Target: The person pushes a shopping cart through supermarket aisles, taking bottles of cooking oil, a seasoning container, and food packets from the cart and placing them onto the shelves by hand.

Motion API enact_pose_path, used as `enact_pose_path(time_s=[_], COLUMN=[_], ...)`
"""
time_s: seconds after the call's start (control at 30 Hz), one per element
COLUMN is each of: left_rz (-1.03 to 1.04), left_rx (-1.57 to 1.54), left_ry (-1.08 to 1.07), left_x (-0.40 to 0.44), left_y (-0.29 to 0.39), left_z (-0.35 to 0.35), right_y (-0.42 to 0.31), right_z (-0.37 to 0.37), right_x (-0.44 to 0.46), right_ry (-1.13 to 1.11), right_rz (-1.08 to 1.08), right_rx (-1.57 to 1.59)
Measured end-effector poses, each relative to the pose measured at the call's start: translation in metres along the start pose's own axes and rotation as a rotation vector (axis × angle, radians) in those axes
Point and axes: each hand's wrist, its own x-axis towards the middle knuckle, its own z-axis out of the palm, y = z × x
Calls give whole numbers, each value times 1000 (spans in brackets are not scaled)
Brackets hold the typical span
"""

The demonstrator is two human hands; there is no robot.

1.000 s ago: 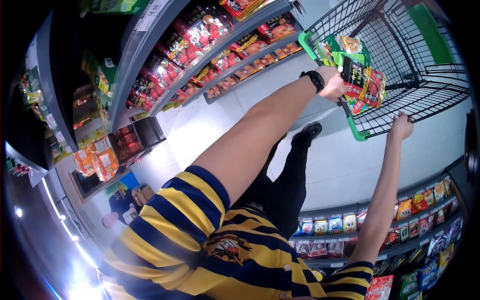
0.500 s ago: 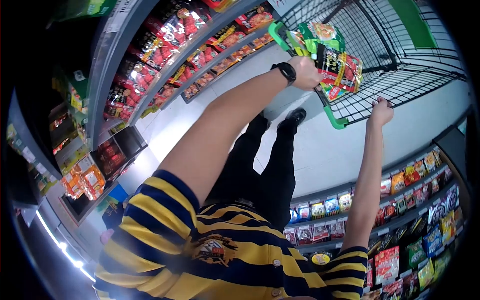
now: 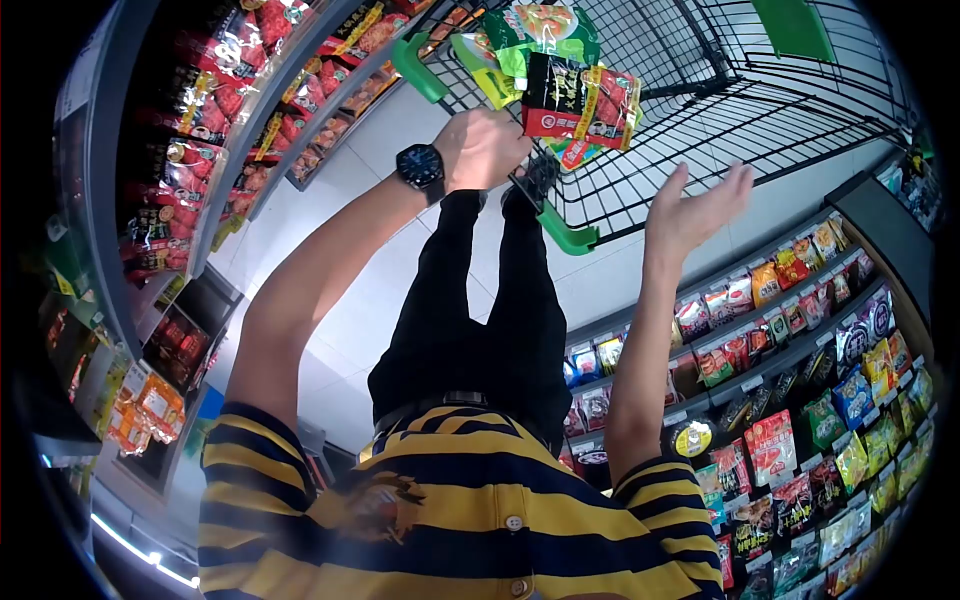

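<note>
My left hand, with a black watch at the wrist, is closed around the handle bar of a wire shopping cart, between its green corner pieces. The fingertips are turned out of sight. Just beyond the knuckles, several food packets lie in the cart: a black and red packet on top, a green packet behind it, and a red and green one partly covered below. My right hand is beside the cart's right side, open, fingers apart and holding nothing.
Shelves of red packets rise on the left. Low, curved-looking shelves of snack bags run along the right, close to my right forearm. Pale floor tiles show around my legs. Orange packets are at the lower left.
My right hand has come off the cart's wire side, and its fingers have spread. My left hand stays on the handle. The cart and both hands now appear farther left in view.
</note>
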Motion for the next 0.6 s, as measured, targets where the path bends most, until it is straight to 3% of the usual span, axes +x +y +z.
enact_pose_path(time_s=[0.03, 0.1, 0.17, 0.23, 0.3, 0.37, 0.43, 0.47, 0.53, 0.57, 0.6], left_rz=[-3, -61, -88, -100, -247, -448, -743, -841, -1059, -1085, -1148], left_rx=[-6, -124, -315, -715, -684, -533, -390, -290, -53, -134, -184], left_ry=[-2, -161, -491, -424, -694, -458, -518, -450, -418, -441, -327], left_x=[-5, -15, -12, -13, 11, 11, 24, 22, 23, 20, 13], left_y=[1, -1, 0, -3, -3, -7, -6, -14, -24, -36, -43], left_z=[-4, -13, -31, -26, -29, 7, 2, 24, 82, 113, 138], right_y=[-1, -5, -10, 2, 2, 10, 19, 7, 3, 3, -1], right_z=[3, 20, 44, 90, 126, 162, 194, 192, 201, 205, 207], right_x=[4, 16, 33, 39, 35, 25, 5, 6, -9, -17, -20], right_ry=[-7, -324, -578, -814, -897, -1030, -1094, -1191, -1144, -1091, -1092], right_rz=[0, -98, -93, -135, -172, -214, -240, -258, -292, -326, -331], right_rx=[-3, 155, 151, 132, 68, 15, 2, -27, -11, -1, 19])
